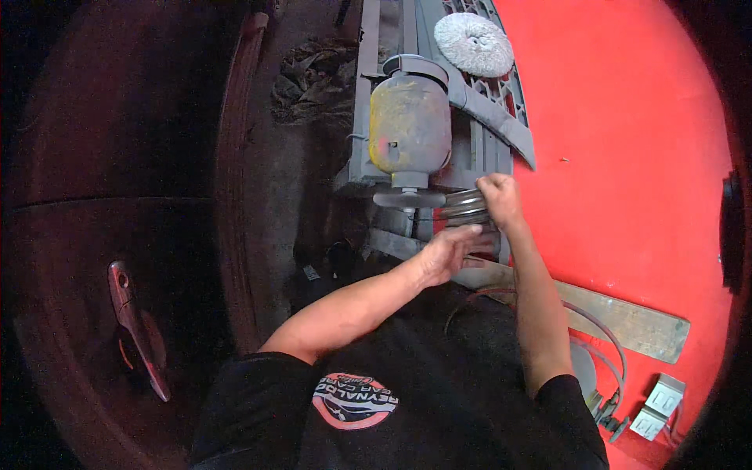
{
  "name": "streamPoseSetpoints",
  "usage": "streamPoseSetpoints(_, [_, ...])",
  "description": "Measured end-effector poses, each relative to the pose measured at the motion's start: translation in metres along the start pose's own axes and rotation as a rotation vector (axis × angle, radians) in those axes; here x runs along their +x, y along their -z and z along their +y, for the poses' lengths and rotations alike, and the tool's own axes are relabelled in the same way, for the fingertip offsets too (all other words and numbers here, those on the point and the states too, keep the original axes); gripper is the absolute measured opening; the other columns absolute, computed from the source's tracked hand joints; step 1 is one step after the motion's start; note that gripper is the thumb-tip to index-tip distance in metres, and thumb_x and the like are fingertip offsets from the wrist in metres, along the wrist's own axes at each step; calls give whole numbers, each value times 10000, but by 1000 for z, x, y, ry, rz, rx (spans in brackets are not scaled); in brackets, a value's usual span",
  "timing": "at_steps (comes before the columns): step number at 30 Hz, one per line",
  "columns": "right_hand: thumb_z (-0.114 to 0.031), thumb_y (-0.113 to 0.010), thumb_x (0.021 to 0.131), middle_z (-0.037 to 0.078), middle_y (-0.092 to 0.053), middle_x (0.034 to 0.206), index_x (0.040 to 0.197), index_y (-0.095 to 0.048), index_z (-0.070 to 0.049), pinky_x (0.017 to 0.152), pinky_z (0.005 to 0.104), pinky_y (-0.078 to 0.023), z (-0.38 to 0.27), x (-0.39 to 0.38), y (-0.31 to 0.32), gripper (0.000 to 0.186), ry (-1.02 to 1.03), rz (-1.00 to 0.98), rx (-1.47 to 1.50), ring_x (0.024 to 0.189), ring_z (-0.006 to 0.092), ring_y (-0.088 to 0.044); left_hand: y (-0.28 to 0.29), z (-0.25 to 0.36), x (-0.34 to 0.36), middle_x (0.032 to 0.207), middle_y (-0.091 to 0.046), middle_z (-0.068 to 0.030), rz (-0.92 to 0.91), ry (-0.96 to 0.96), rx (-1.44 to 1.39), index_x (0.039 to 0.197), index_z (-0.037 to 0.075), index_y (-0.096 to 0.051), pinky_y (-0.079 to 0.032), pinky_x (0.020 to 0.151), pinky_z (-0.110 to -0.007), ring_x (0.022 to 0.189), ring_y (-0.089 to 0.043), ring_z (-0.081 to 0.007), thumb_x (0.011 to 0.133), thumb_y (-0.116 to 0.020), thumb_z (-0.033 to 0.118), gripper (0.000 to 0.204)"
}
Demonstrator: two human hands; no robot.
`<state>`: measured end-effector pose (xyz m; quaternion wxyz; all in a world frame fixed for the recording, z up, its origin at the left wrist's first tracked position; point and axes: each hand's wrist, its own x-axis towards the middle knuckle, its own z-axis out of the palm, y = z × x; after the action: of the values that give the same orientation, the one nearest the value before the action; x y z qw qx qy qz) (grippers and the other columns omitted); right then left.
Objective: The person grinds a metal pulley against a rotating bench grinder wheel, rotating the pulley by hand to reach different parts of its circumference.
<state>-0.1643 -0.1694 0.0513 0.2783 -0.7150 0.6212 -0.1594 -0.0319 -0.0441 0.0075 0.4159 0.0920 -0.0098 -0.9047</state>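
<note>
Just right of the thin dark wheel of a bench grinder, my right hand is closed on a shiny, curved, ribbed metal piece. The piece's left end lies at the wheel's edge; I cannot tell whether they touch. My left hand is just below the metal piece, its fingers stretched out to the right and partly smeared by motion. Nothing shows in its grip. The grinder's worn grey and yellow motor body stands beyond both hands.
A white fluffy buffing pad rests on the grey rack at the far end. Along the red wall are a wooden board, a reddish hose and an outlet box. A dark car door handle is at left.
</note>
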Motion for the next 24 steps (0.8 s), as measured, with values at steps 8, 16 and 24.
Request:
streamPoseSetpoints(8, [-310, -559, 893, 165, -571, 608, 747, -610, 80, 596, 396, -426, 23, -39, 19, 419, -47, 280, 81, 573, 202, -530, -10, -9, -40, 1225, -631, -126, 142, 326, 564, 1343, 3, -479, -495, 895, -449, 1086, -614, -262, 881, -715, 395, 650])
streamPoseSetpoints(16, [-300, -550, 919, 26, -590, 660, 700, -621, 17, 600, 338, -410, -15, -53, 52, 392, -205, 128, 189, 628, 138, -517, -13, -23, 7, 1098, -665, -84, 310, -156, 465, 1223, 40, -563, -512, 809, -368, 983, -622, -195, 902, -707, 202, 388])
streamPoseSetpoints(24, [-338, -550, 955, 50, -657, 836, 905, -658, -40, 714, 301, -489, -7, -57, 27, 321, -365, 142, 892, 755, 150, -618, -5, -25, 16, 993, -693, -63, 484, -190, 356, 1130, 12, -628, -524, 772, -333, 827, -636, -167, 931, -657, 163, 251])
